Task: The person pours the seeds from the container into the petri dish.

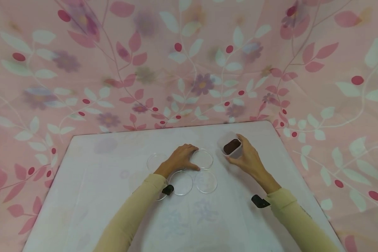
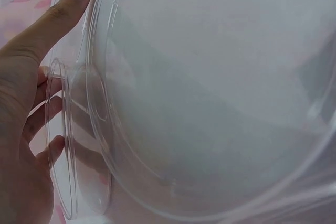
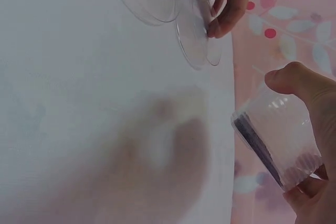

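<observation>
Head view: I see the left hand (image 1: 180, 158) over the table (image 1: 245, 217), fingers spread round the rear dish (image 1: 204, 159), fingertips at its far rim and thumb at its near rim; clear, round. The front dish (image 1: 207, 182) lies just beside that thumb, on the near side. Middle dish (image 1: 181, 183): near side of the palm. Another dish (image 1: 154, 162) shows left of the wrist. The right hand (image 1: 251, 159) is well apart from the left fingers; its thumb and fingers grip opposite sides of a clear container (image 1: 223, 140), dark brown mass (image 1: 231, 146) visible between them. Left wrist view: thumb extended beside overlapping clear rims, remaining fingers apart from it, partly seen through a disc; pressure of the fingertips cannot be told. Right wrist view: right thumb and lower fingers clasp the container, which is tilted in this view; dark mass runs in a band along the end away from the palm. Left fingers, curved, meet the rear dish near the frame top.
</observation>
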A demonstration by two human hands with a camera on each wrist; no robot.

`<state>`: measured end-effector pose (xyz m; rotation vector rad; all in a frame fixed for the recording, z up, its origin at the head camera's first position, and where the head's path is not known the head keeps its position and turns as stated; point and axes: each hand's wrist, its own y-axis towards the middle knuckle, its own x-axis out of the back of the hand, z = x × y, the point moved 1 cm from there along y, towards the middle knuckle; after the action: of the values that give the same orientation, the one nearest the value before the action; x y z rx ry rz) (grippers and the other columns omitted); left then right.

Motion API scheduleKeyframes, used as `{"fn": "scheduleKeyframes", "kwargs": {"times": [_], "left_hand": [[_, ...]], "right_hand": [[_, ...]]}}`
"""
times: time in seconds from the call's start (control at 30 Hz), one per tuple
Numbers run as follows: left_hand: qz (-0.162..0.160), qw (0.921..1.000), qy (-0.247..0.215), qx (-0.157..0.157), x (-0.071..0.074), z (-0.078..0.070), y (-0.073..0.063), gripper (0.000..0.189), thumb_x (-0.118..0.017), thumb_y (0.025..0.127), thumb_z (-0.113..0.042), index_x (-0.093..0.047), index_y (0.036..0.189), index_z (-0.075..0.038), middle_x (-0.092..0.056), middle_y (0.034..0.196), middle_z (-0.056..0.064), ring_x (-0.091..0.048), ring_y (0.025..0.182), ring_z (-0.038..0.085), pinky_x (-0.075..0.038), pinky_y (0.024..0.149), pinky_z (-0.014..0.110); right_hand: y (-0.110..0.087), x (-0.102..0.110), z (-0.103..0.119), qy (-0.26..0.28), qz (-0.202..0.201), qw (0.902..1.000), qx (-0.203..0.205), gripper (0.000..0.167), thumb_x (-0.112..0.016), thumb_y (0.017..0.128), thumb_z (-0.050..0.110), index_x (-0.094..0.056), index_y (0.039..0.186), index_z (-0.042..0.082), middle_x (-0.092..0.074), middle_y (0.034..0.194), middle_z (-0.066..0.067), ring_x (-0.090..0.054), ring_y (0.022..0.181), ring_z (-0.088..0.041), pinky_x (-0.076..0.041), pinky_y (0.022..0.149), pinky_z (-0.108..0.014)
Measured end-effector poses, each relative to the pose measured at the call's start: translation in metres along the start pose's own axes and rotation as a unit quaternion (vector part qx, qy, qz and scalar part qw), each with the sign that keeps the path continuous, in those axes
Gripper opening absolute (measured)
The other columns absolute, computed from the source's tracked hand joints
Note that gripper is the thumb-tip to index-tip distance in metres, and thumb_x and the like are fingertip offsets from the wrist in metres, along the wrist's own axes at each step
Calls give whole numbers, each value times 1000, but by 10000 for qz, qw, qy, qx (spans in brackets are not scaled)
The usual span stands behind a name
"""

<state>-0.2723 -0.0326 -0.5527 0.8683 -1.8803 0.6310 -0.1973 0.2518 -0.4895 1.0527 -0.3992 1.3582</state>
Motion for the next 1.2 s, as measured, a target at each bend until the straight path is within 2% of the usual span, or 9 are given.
{"fn": "scheduleKeyframes", "kwargs": {"times": [0.2,0.57,0.83,1.2], "left_hand": [[-30,10000,-80,5,0,-1,-2,89,-81,67,-63,-52,140,-20,-54,143,-1,-44,137,18,-33,118,41],[-113,9998,-152,-58,4,-3,-3,89,-81,67,-63,-54,138,-18,-56,140,-1,-48,133,19,-37,116,42],[-26,9999,-107,22,2,-3,-2,89,-81,67,-63,-53,139,-20,-56,141,-2,-48,133,18,-37,116,42],[-21,9999,-154,-5,4,-1,-2,89,-81,67,-64,-53,139,-19,-56,139,-3,-48,131,17,-37,115,41]], "right_hand": [[7,-2,4,-176,209,9996,43,100,-90,67,31,-36,145,-3,-50,138,-25,-53,123,-39,-46,103,-56],[14,-5,13,-342,582,9977,15,99,-89,67,28,-36,146,0,-54,134,-26,-54,119,-40,-48,100,-56],[16,-11,17,-628,850,9939,329,98,-88,67,26,-35,146,1,-49,142,-21,-51,125,-41,-45,105,-55],[22,-16,24,-920,974,9872,871,96,-88,66,22,-37,143,-2,-50,141,-22,-51,127,-39,-43,108,-53]]}}
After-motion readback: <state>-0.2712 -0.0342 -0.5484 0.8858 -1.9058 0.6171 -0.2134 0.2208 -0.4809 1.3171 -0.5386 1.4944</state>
